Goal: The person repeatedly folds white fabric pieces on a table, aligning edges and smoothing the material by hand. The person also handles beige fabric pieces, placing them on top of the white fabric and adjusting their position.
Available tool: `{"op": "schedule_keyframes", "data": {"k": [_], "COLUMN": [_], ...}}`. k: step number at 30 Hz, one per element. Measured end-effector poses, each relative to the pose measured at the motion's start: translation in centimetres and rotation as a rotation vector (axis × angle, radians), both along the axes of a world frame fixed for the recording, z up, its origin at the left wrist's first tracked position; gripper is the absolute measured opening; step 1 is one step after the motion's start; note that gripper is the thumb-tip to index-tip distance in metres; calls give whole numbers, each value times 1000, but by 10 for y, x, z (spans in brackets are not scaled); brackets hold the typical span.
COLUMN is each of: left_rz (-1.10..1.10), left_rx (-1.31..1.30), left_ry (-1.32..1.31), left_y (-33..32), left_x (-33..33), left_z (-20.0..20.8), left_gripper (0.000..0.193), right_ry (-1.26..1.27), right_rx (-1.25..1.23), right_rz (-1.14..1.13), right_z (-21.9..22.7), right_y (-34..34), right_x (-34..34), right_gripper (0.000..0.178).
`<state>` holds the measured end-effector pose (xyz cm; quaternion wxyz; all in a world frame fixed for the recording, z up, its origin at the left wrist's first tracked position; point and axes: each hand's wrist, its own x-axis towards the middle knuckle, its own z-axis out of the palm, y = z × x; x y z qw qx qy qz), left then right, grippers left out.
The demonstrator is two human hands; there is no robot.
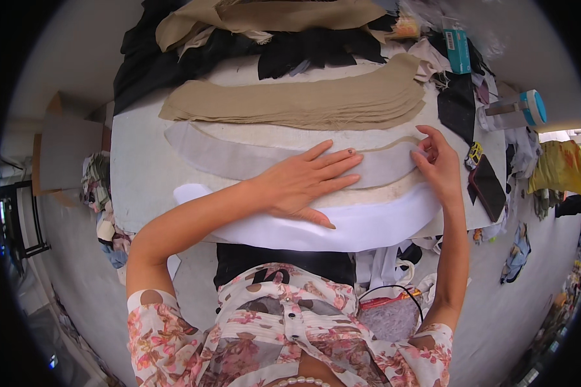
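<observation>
A curved light-grey fabric strip [232, 155] lies across the white table, with a thin tan edge showing along its upper right end. My left hand [306, 177] rests flat over the strip's middle, fingers spread to the right, its thumb over the white curved piece below. At the strip's right end, my right hand [440, 169] pinches the edge between thumb and fingers. The white curved fabric piece [342, 227] lies nearest me, along the table's front edge. Beyond the strip is a stack of tan curved fabric pieces [290, 106], their edges fanned in layers.
A dark phone [488, 187] lies at the right edge beside a small yellow-and-black object [474, 156]. Further back are a clear container with a blue lid [534, 108] and a teal box [457, 51]. Black cloth [174, 80] and loose tan fabric [265, 18] cover the far side.
</observation>
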<state>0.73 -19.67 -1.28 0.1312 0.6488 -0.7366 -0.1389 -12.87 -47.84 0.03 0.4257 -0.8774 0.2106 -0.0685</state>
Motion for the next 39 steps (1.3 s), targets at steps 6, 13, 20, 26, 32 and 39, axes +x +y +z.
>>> {"op": "schedule_keyframes", "data": {"k": [6, 13, 20, 26, 32, 39], "left_rz": [5, -22, -33, -35, -35, -35], "left_rx": [-14, -13, -16, -21, -59, -78], "left_ry": [3, -8, 2, 17, 20, 55], "left_y": [1, -3, -4, -5, -5, -4], "left_x": [0, 1, 0, -1, -2, -3], "left_z": [0, 3, 1, 0, -2, -2], "left_gripper": [96, 94, 94, 93, 91, 89], "right_ry": [-54, -44, 14, 61, -189, -41], "right_rx": [65, 119, 157, 118, -151, 249], "right_rz": [-36, -63, -114, -151, -121, -58], "right_z": [-6, 2, 11, 13, 16, -4], "right_y": [-1, 6, 10, 14, 16, -4], "right_x": [0, 1, 4, 8, 2, 28], "right_gripper": [48, 46, 49, 52, 19, 36]}}
